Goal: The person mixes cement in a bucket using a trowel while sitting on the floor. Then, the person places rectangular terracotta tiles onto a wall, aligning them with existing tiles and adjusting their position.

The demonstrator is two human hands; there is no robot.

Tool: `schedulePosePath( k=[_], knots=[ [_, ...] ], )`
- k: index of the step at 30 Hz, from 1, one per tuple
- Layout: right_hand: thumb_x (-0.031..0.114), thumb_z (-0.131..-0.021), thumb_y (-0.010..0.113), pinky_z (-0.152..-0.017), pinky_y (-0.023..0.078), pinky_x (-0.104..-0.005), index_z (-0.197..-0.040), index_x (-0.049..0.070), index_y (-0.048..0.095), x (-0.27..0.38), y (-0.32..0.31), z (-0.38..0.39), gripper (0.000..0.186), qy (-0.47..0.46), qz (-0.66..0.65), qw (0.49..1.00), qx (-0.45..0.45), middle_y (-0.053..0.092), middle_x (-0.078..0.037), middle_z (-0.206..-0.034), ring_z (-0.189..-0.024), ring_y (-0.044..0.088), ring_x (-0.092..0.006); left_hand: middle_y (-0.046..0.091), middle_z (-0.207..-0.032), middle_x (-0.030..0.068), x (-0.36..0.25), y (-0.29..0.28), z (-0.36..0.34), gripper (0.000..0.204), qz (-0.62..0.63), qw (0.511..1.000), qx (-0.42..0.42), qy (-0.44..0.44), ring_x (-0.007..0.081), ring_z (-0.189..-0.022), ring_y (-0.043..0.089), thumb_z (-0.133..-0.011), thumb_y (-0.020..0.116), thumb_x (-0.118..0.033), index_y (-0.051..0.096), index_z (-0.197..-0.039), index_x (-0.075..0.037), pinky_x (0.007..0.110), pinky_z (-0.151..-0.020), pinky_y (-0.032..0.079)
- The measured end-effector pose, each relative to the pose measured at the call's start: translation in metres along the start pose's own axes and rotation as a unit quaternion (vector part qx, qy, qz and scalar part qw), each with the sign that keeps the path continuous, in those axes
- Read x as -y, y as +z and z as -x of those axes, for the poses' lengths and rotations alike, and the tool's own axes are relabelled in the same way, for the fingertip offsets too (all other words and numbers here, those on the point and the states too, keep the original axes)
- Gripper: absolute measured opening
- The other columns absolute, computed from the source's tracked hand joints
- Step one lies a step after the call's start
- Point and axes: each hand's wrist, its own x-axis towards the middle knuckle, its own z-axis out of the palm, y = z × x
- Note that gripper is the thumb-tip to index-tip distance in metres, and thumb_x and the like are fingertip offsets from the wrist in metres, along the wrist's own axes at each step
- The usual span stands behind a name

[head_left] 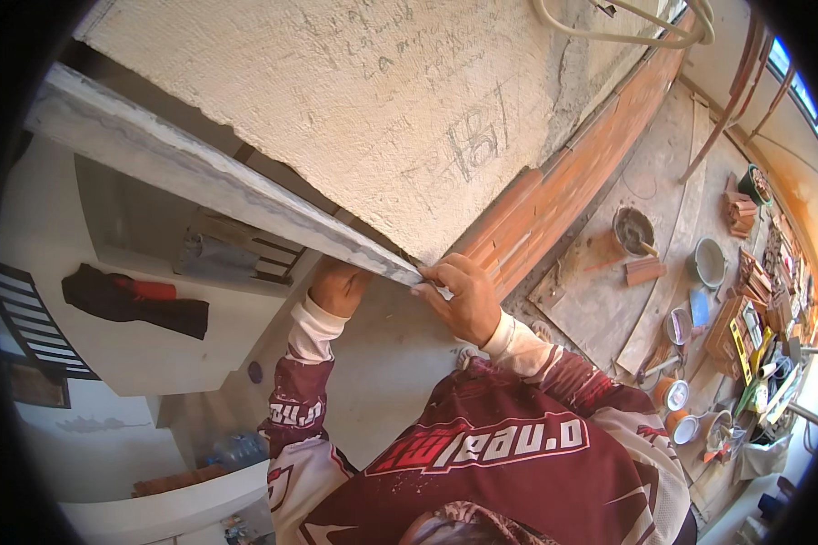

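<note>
A long, grey-white, plaster-smeared straight bar (218, 177) runs from the upper left to the middle, along the lower edge of a cream, rough wall face (409, 118). My left hand (338, 286) is closed at the bar's underside, its fingers partly hidden behind it. At the bar's near end, beside the wall's corner, my right hand (463, 295) is closed, with thumb and forefinger pinching the tip. Pencil marks cover parts of the wall face. From that corner, courses of orange brick strips (554, 191) run off to the upper right.
On the dusty floor at right stand a mortar bucket (633, 232), a green-rimmed bucket (707, 263), brick pieces (645, 270) and a yellow level (741, 350) among piled tools. A hose (627, 38) loops over the wall top. Dark clothing (136, 300) lies at left.
</note>
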Motion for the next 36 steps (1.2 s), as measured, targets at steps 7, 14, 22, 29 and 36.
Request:
schedulePosePath(
  k=[7,14,22,29,36],
  knots=[
    [0.018,-0.075,0.072,-0.060,0.049,-0.0364,-0.088,0.004,0.066,-0.002,0.002,0.004,0.020,-0.011,0.040,0.999,-0.018,0.059,-0.010,-0.078,-0.073,0.060,-0.0275,0.066,-0.087,0.0111,-0.014,0.025,-0.002,0.018,0.160,0.959,-0.168,-0.166,0.0250,-0.085,0.063,-0.076,0.069,-0.004,0.065,-0.093,0.000,0.035,-0.077,0.048],
    [0.009,-0.072,0.075,-0.056,0.046,-0.0345,-0.088,0.001,0.065,-0.003,0.002,0.002,0.021,-0.054,0.019,0.997,-0.047,0.057,-0.011,-0.075,-0.065,0.057,-0.0264,0.066,-0.083,0.0058,-0.057,0.044,0.004,0.013,0.403,0.820,-0.255,-0.318,0.0116,-0.075,0.060,-0.082,0.069,-0.005,0.066,-0.094,0.001,0.026,-0.067,0.050],
    [0.012,-0.072,0.075,-0.054,0.045,-0.0353,-0.090,0.002,0.064,-0.005,0.000,0.001,0.024,-0.046,0.009,0.998,-0.039,0.055,-0.011,-0.074,-0.063,0.056,-0.0261,0.062,-0.105,0.0102,-0.059,0.058,0.007,0.035,0.528,0.728,-0.318,-0.301,0.0185,-0.094,0.060,-0.081,0.061,0.003,0.056,-0.115,0.000,0.030,-0.081,0.048],
    [0.012,-0.071,0.075,-0.054,0.046,-0.0349,-0.091,0.002,0.064,-0.009,-0.001,0.000,0.025,-0.057,-0.007,0.998,-0.024,0.054,-0.011,-0.074,-0.062,0.056,-0.0263,0.059,-0.112,0.0087,-0.051,0.068,0.014,0.039,0.639,0.616,-0.294,-0.356,0.0209,-0.102,0.057,-0.082,0.056,0.002,0.053,-0.120,-0.004,0.037,-0.088,0.045],
    [0.013,-0.072,0.075,-0.054,0.046,-0.0354,-0.092,0.002,0.063,-0.012,-0.003,-0.001,0.026,-0.070,-0.009,0.997,-0.017,0.054,-0.011,-0.075,-0.063,0.056,-0.0268,0.060,-0.111,0.0088,-0.068,0.056,0.002,0.036,0.641,0.626,-0.277,-0.348,0.0213,-0.101,0.057,-0.083,0.053,0.002,0.054,-0.119,-0.003,0.038,-0.088,0.044]
  ],
)
